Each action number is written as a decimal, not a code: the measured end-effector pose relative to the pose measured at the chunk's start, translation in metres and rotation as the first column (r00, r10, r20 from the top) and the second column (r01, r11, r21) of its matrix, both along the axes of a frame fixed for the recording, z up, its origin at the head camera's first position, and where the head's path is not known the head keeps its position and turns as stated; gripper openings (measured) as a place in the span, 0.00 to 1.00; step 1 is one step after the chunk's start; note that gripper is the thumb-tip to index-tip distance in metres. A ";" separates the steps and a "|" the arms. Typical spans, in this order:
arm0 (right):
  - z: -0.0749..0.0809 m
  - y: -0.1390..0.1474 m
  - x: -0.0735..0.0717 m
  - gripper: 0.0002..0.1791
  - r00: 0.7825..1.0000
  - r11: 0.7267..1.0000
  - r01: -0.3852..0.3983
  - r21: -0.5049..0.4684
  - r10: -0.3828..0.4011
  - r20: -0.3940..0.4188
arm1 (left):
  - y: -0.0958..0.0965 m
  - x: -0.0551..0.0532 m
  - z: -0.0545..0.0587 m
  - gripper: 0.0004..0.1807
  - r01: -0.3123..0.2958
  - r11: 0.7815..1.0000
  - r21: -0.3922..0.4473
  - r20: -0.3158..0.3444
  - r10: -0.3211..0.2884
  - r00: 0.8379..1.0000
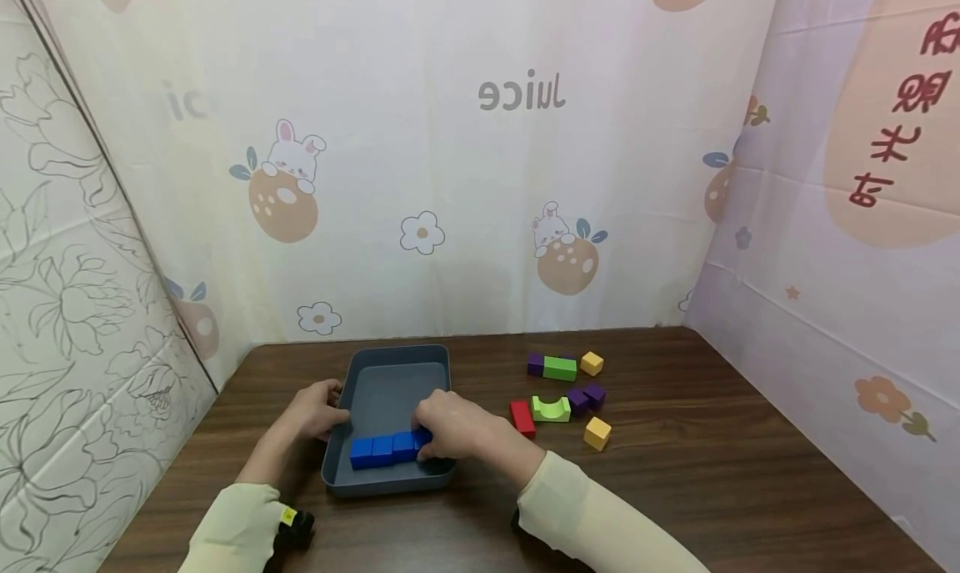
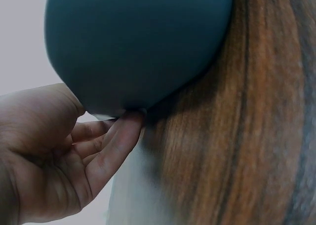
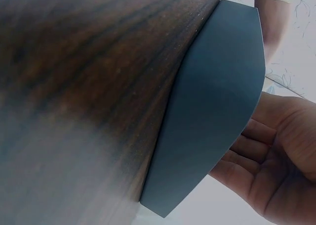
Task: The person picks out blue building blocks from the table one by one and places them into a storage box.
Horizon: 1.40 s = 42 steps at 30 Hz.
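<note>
A dark grey rectangular tray (image 1: 386, 389) lies on the wooden table, with a row of blue blocks (image 1: 382, 449) along its near end. My left hand (image 1: 315, 410) grips the tray's left side, thumb over the rim and fingers against the outer wall. That same hand (image 2: 64, 146) shows below the tray wall in the left wrist view. Reaching over the right rim, my right hand (image 1: 453, 425) pinches the rightmost blue block (image 1: 422, 437), which it partly covers. In the right wrist view the tray wall (image 3: 207, 106) hides the fingertips of the right hand (image 3: 266, 156).
To the tray's right lie a red block (image 1: 522, 419), a light green arch block (image 1: 551, 409), a green block (image 1: 560, 369), purple blocks (image 1: 577, 401) and two yellow cubes (image 1: 597, 433). A printed curtain (image 1: 480, 156) hangs behind the table (image 1: 675, 473).
</note>
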State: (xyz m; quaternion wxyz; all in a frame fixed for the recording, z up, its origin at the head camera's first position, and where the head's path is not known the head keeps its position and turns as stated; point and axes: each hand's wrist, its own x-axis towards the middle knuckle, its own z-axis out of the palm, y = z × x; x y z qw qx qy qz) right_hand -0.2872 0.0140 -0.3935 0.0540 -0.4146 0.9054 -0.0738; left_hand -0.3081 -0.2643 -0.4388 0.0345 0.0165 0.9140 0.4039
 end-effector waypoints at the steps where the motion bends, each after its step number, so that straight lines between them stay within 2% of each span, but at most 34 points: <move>1: 0.000 0.000 0.000 0.15 1.000 1.000 -0.001 0.001 0.001 -0.002 | 0.000 0.000 0.000 0.24 0.002 1.000 -0.001 -0.003 -0.002 1.000; 23: 0.003 0.003 0.002 0.20 1.000 1.000 0.007 -0.009 -0.007 0.018 | -0.001 0.000 -0.001 0.24 0.000 1.000 0.011 0.005 0.000 1.000; 29: 0.011 0.007 0.003 0.21 0.999 0.999 0.035 -0.031 -0.035 0.017 | -0.001 0.001 0.000 0.25 -0.005 1.000 0.001 0.005 0.005 1.000; 42: 0.030 0.029 0.003 0.17 0.996 0.990 0.057 -0.129 -0.065 -0.059 | -0.001 0.002 0.000 0.25 0.014 1.000 0.009 -0.007 -0.014 1.000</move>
